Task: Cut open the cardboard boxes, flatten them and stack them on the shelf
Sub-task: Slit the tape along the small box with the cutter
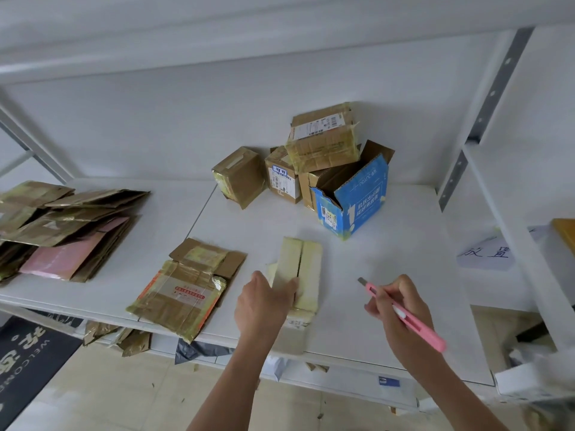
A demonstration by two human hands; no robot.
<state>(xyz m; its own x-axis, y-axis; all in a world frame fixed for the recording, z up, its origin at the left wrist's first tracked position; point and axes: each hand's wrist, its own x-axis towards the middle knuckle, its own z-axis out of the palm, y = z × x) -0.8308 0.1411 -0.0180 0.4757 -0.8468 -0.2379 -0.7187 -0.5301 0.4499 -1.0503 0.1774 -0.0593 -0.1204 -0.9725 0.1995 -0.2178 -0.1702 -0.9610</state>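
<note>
Here's the small pale, tape-wrapped cardboard box (pixel 300 275) at the front edge of the white shelf (pixel 404 275), its glossy yellowish top parted by a dark slit down the middle, so the cutting looks done on this face. The left hand (pixel 264 303) grips its near end, thumb up on the top by the slit, fingers wrapped down the side. The right hand (pixel 401 306) hovers well clear to the right, fingers curled around a slim pink plastic utility knife (pixel 404 315), short grey blade pointing up and left toward the box. Judging by that open seam, the step in hand is opening this one up; the next move likely calls for spreading the flaps, slitting any tape left on the other faces, then pressing it flat. Just left lies a flattened brown box with crinkled tape and an orange-edged label (pixel 183 293). Further left, a loose stack of flattened brown and pink cardboard (pixel 68 231), edges fanned and uneven. At the back, a cluster of still-standing brown taped boxes (pixel 280 172), one perched crooked on top, leaning against an open blue printed carton (pixel 354 197) with flaps up. Plenty still to go.
</note>
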